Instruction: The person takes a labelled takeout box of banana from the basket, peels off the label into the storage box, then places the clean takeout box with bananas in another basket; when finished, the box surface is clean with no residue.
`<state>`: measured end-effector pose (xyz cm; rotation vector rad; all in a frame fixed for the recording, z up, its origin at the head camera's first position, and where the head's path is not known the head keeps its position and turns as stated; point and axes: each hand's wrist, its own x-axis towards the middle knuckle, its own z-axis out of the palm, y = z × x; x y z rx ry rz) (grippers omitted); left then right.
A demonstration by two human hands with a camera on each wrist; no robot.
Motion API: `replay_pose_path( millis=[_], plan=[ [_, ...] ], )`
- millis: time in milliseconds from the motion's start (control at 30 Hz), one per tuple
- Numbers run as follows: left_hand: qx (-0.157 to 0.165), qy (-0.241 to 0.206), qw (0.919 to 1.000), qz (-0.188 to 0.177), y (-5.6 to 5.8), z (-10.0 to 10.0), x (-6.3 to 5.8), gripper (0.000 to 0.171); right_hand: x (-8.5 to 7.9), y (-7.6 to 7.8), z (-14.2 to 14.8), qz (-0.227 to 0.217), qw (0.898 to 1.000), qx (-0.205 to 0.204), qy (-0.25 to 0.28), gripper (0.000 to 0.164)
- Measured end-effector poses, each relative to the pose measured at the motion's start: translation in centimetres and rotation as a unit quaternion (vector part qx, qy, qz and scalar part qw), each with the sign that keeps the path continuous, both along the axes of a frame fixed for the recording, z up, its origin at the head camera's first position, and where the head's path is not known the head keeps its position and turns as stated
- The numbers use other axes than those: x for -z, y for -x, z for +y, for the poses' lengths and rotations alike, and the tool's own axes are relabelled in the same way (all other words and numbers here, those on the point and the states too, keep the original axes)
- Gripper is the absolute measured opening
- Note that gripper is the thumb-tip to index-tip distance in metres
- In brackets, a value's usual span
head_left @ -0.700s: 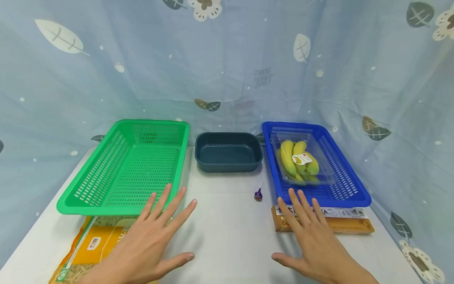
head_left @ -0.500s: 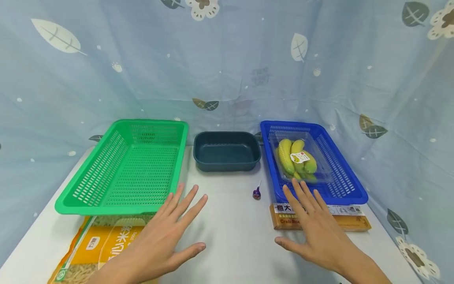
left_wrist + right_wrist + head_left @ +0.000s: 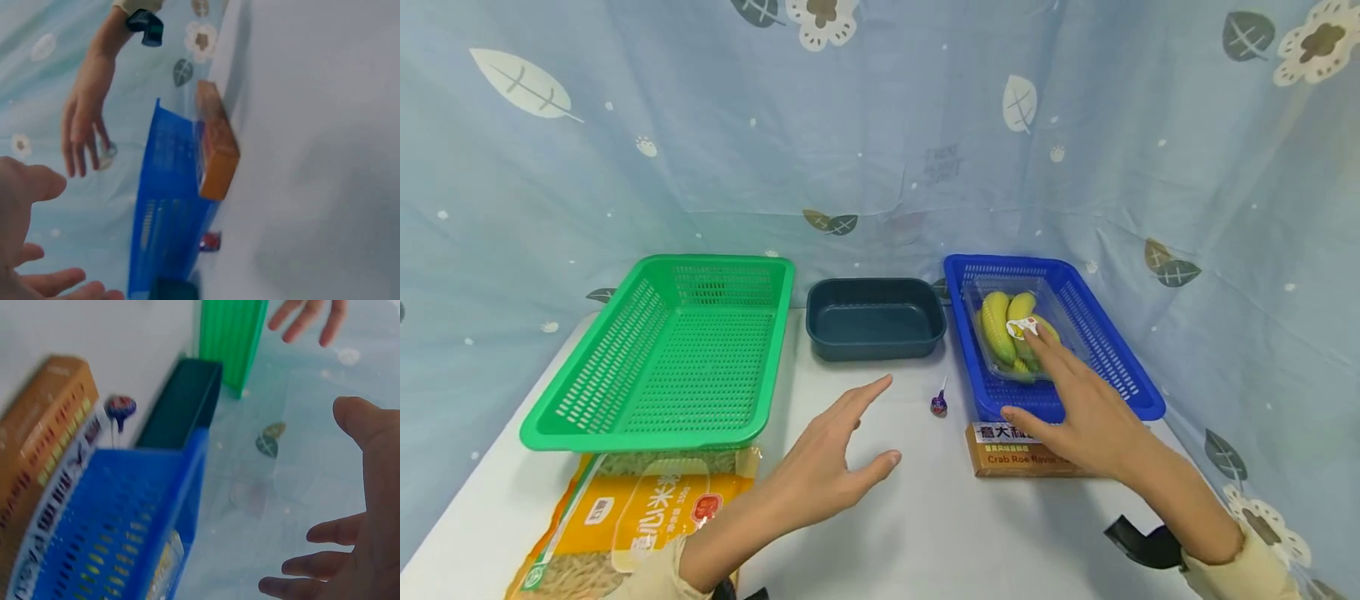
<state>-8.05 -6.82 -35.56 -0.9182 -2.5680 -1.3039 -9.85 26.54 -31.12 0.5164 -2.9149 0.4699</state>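
My right hand [image 3: 1078, 408] hovers over the near part of the blue basket [image 3: 1131, 367], fingers extended and holding nothing. Beneath its fingertips in the head view lies a clear plastic box of bananas [image 3: 997, 327] with a white label. My left hand [image 3: 831, 458] hangs above the white table, thumb and fingers spread apart, with nothing between them. A lollipop [image 3: 938, 405] in a purple wrapper lies on the table between the hands. Below the right hand, an orange-brown box [image 3: 1018, 458] marked "Crab Roe flavor" sits in front of the basket, partly hidden by that hand.
A green basket [image 3: 700, 442] stands at the left. The dark teal tray [image 3: 876, 348] is at the back middle. An orange and clear bag of rice noodles [image 3: 587, 521] lies at the front left. A patterned blue curtain [image 3: 887, 125] hangs behind the table.
My right hand has moved forward over the banana box. The left hand has shifted right, away from the noodle bag, and turned so its thumb and fingers face right.
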Motion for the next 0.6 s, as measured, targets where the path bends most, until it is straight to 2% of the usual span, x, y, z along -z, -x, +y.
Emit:
replay_pose_path(
  millis=[133,300,467,600],
  plan=[
    [0.007,-0.061,0.9959,-0.065,1.3,1.8,0.3,0.075,-1.0,1.5,0.9,-0.002,1.000,0.011,0.018,0.096],
    [-0.002,-0.085,0.9887,-0.124,2.7,3.6,0.4,0.077,-1.5,3.2,2.0,0.000,0.999,0.017,0.031,0.093],
    [-0.010,-0.118,0.9739,-0.194,4.2,5.0,0.8,0.077,-1.8,5.1,3.3,-0.002,0.999,0.021,0.035,0.090],
    [-0.018,-0.131,0.9657,-0.223,5.0,5.9,1.1,0.076,-1.9,6.5,4.0,-0.008,0.999,0.030,0.043,0.089]
  ],
)
